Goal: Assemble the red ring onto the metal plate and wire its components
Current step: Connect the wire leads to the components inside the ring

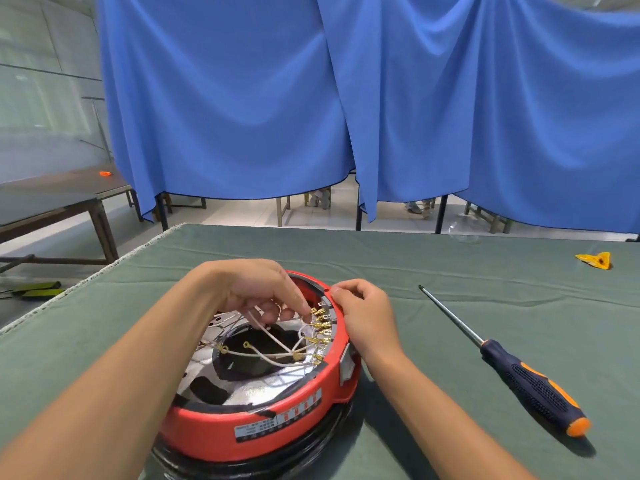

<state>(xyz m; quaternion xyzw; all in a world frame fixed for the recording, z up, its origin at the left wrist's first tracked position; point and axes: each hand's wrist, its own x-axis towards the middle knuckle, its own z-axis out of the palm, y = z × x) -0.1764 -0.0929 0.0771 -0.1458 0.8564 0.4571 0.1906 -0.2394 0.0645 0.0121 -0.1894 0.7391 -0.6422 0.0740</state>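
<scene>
The red ring [242, 424] sits around a shiny metal plate [249, 386] on a black base, at the near middle of the green table. Several white wires [277, 355] with brass terminals cross the plate's central hole. A row of brass connectors [320, 329] lines the ring's right inner side. My left hand [256, 292] reaches over the ring and pinches a wire terminal at the top of that row. My right hand [363, 313] grips the ring's right rim, fingers curled over its edge.
A long screwdriver [512, 365] with a dark blue and orange handle lies on the green table cloth [450, 271] to the right. A yellow scrap [595, 260] lies far right. Blue curtains hang behind the table; another table stands at the left.
</scene>
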